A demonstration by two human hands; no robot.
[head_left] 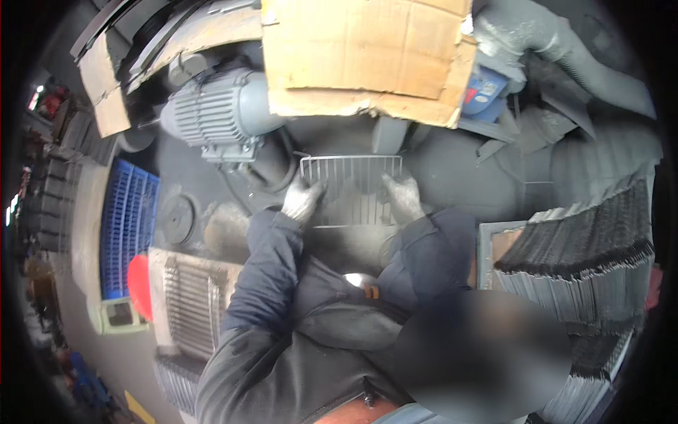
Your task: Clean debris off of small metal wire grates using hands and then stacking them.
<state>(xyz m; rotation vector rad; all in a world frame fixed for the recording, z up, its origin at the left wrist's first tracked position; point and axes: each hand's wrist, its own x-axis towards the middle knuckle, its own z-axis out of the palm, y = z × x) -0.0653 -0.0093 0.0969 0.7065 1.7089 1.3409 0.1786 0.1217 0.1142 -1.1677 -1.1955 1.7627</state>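
Observation:
A flat metal wire rack with parallel bars and a rectangular frame is held up in front of me. My left hand, in a pale glove, grips its left edge. On the opposite edge, my right hand is closed round the frame, gloved in the same way. Both forearms reach up in dark blue sleeves. Some bars are blurred, and the lower middle of the rack looks hazy. Just beyond the rack hangs the lower edge of a large cardboard sheet.
A grey electric motor stands ahead on the left. Stacked wire racks rise on the right, with another stack at lower left. A blue plastic crate and a red round object lie left. A grey flexible duct bends at upper right.

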